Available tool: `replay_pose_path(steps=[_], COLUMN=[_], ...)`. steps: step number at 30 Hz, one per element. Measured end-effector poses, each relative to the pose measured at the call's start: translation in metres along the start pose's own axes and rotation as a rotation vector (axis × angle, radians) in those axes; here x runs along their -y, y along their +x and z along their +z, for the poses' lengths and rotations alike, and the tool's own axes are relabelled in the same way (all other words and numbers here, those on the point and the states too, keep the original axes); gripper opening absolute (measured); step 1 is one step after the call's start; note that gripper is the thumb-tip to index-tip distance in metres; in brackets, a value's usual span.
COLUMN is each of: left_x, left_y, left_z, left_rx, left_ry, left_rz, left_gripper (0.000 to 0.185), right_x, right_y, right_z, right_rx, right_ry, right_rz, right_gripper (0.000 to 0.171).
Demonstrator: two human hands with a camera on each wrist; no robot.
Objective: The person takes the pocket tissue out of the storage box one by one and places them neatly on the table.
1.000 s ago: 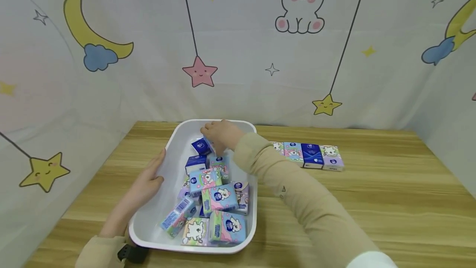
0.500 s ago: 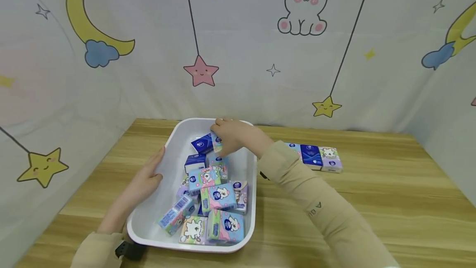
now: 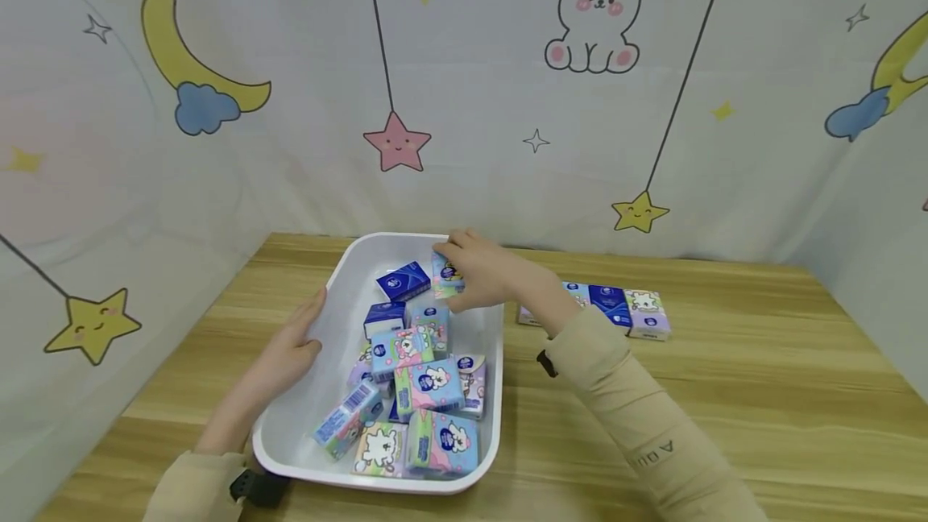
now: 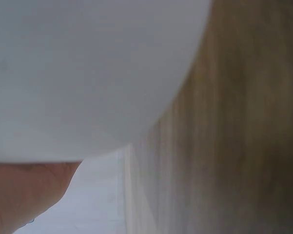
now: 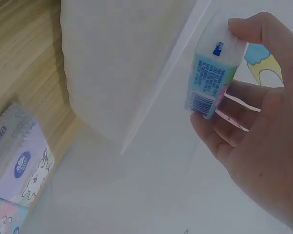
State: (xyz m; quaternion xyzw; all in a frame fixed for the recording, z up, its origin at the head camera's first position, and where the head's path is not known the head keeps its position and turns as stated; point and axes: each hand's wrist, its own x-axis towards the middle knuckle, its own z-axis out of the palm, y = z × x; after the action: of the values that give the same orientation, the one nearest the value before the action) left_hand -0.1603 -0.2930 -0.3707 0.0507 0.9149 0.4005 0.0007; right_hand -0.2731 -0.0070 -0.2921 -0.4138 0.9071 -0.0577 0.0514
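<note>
A white plastic bin (image 3: 315, 470) holds several small tissue packs, some pale blue and pink with cartoon bears, others dark blue (image 3: 403, 280). My left hand (image 3: 286, 357) holds the bin's left rim, fingers along the outer wall and thumb over the edge. In the left wrist view one digit (image 4: 31, 190) shows past the bin's outer wall. Toward the bin's back right, my right hand (image 3: 493, 268) grips a pale blue tissue pack (image 3: 445, 274) between thumb and fingers. The right wrist view shows this pack (image 5: 209, 80) with its barcode side toward the camera.
To the right of the bin, a row of tissue packs (image 3: 648, 314) lies side by side on the wooden table (image 3: 725, 393), partly hidden by my right forearm. A white cloth backdrop (image 3: 464, 192) with printed stars stands behind and at both sides.
My right hand has moved right with the pale blue tissue pack, away from the dark blue pack, which now shows more fully. The left hand keeps its place on the bin.
</note>
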Motion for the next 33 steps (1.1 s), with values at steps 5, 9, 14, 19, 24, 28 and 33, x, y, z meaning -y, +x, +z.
replay_pose_path(steps=[5, 9, 14, 19, 24, 28, 33], left_x=[0.001, 0.000, 0.000, 0.001, 0.002, 0.001, 0.000], left_y=[0.000, 0.000, 0.000, 0.000, -0.001, -0.001, 0.000], left_z=[-0.001, 0.000, 0.001, 0.001, 0.002, 0.002, 0.002], left_rx=[-0.003, 0.004, 0.000, -0.006, -0.004, -0.001, 0.001], left_ry=[0.007, 0.004, 0.002, 0.002, 0.003, 0.002, -0.007], left_rz=[0.011, -0.005, -0.012, -0.006, -0.008, -0.014, -0.027], left_gripper=[0.074, 0.074, 0.074, 0.074, 0.074, 0.074, 0.075], right_x=[-0.004, -0.006, -0.011, -0.016, -0.024, -0.031, -0.044], right_y=[-0.015, -0.033, -0.053, -0.068, -0.079, -0.086, -0.094], right_z=[0.002, 0.005, 0.010, 0.015, 0.022, 0.026, 0.028], right_rx=[-0.054, -0.138, -0.225, -0.263, -0.300, -0.326, -0.338], right_ry=[0.080, 0.130, 0.138, 0.181, 0.204, 0.219, 0.201], right_rz=[0.016, 0.019, 0.027, 0.066, 0.104, 0.114, 0.126], right_gripper=[0.087, 0.085, 0.084, 0.084, 0.085, 0.084, 0.085])
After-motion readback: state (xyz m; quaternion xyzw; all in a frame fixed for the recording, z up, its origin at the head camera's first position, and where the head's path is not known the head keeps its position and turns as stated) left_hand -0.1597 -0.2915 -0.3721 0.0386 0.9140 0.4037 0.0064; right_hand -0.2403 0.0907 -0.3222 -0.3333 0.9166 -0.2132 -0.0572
